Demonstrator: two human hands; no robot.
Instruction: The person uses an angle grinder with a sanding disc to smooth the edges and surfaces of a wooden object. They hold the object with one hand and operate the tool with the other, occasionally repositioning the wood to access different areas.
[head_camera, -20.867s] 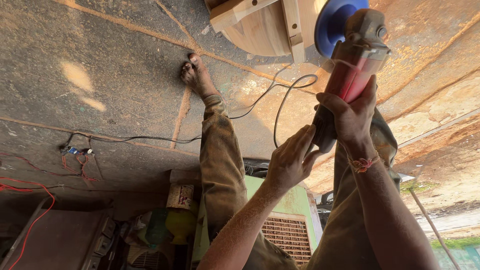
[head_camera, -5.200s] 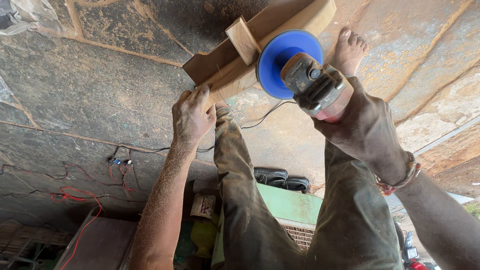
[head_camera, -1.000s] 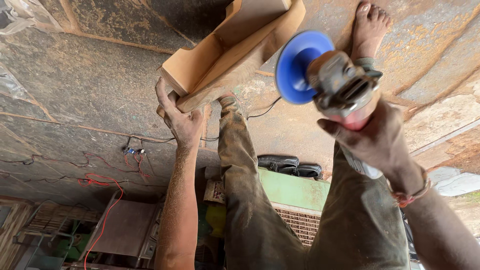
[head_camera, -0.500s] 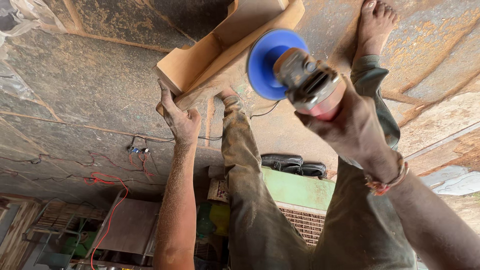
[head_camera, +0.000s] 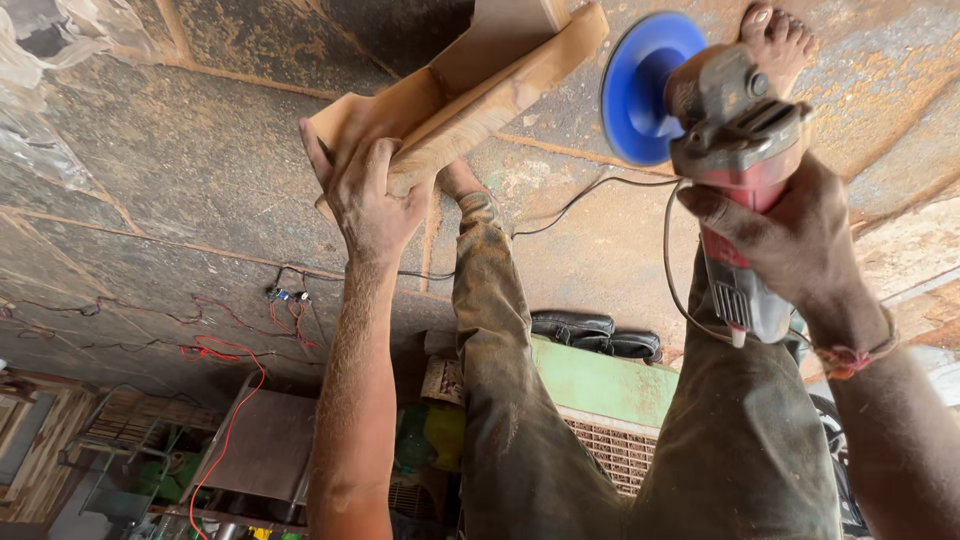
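Wooden workpiece (head_camera: 470, 85), a pale, angular piece with raised side walls, sits at the top of the frame, tilted, its lower end clasped in the person's left hand (head_camera: 375, 195). Fingers of that hand wrap over the near edge of the wood, the thumb on the left side. To the right, well apart from the wood, the right hand (head_camera: 795, 235) is closed around the red and grey body of an angle grinder (head_camera: 735, 170). Its round blue sanding disc (head_camera: 645, 88) faces left, toward the wood, a clear gap between them. A dark power cord (head_camera: 600, 190) loops from the grinder across the stained, rust-coloured floor (head_camera: 180, 170). The person's dusty trouser legs (head_camera: 510, 400) stretch away from the camera, ending in bare feet: one foot (head_camera: 780, 40) shows beside the grinder's head, the other is partly hidden behind the wood. A red thread bracelet (head_camera: 850, 355) circles the right wrist. Farther off lie red wires (head_camera: 225, 350), a green metal cabinet (head_camera: 600, 385) with a grille, and a pair of dark shoes (head_camera: 595, 335) on top of it.
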